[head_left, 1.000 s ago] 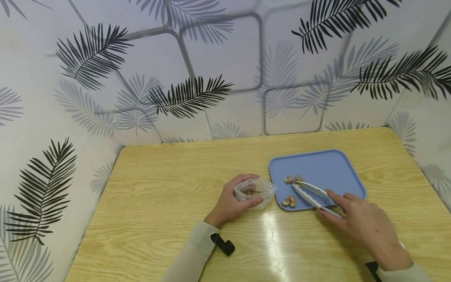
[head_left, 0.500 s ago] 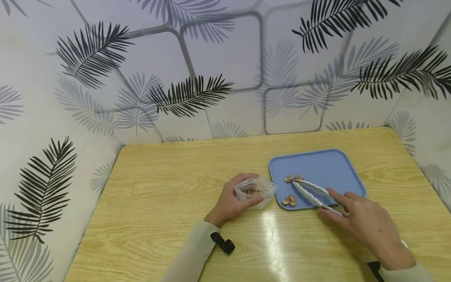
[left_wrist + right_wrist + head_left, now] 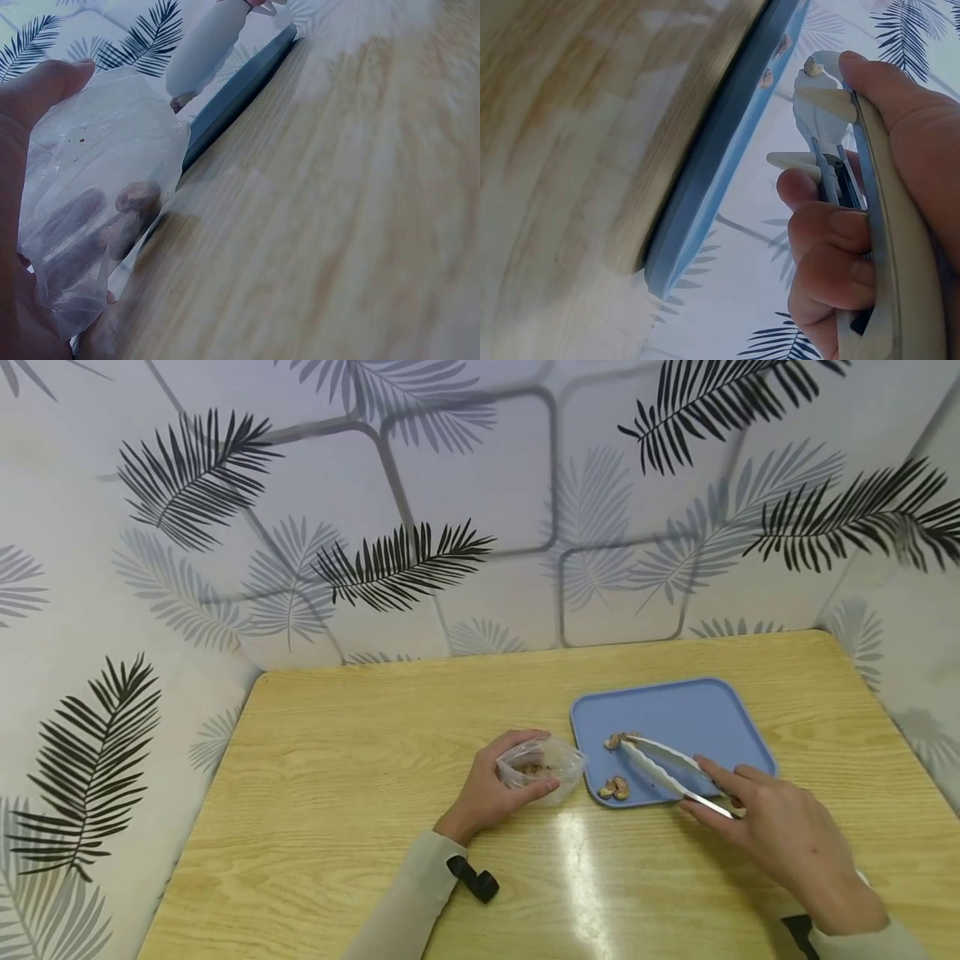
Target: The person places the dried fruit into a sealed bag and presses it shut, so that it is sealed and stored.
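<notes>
While left fingers [image 3: 517, 739] grip the bag [image 3: 566, 767], its contents [image 3: 534, 769] blurred, right fingers [image 3: 722, 779] grasp tongs [image 3: 658, 773].

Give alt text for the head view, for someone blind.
A person's right grip holds tongs at brown pieces on a blue tray; the left grip holds an open clear bag of similar pieces beside it, at a wooden table.

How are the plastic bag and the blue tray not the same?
The bag is see-through, while the tray is solid blue. The bag is smaller than the tray. The left hand holds the bag, while the tray lies flat on the table. Both have brown pieces in them.
</notes>
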### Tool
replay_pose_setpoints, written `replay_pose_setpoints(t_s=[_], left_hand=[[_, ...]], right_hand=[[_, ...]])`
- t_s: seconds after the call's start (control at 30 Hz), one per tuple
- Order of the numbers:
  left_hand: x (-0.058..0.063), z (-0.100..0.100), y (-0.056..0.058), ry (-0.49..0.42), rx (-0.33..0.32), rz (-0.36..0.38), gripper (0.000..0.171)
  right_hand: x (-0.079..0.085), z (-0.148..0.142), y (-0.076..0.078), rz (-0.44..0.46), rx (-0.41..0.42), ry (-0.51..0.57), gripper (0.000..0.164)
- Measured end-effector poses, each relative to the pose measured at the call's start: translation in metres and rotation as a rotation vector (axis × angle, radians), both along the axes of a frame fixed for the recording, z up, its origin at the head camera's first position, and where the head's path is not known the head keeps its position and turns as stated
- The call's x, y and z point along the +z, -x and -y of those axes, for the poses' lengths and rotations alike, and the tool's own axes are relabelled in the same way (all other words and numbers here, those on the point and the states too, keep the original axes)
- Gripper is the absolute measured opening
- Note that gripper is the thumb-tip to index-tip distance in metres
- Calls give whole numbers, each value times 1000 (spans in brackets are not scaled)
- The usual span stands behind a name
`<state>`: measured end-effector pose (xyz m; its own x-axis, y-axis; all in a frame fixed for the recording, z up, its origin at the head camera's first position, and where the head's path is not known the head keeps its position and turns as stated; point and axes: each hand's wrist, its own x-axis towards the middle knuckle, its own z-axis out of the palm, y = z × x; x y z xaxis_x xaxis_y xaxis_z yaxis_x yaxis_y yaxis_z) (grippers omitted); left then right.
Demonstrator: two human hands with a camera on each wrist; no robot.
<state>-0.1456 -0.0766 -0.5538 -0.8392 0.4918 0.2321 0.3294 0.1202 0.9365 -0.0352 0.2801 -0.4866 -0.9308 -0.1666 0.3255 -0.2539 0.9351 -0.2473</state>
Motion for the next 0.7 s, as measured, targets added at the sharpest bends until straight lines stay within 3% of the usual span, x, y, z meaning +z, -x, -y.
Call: replay_pose_setpoints(t_s=[0.3,0.7], left_hand=[[2,0,-1,-8,-9,36,61],[5,-1,-1,22,18,-10,61]], right_hand=[[4,3,1,-80,44,31,65],[18,21,4,-153,129,83,62]])
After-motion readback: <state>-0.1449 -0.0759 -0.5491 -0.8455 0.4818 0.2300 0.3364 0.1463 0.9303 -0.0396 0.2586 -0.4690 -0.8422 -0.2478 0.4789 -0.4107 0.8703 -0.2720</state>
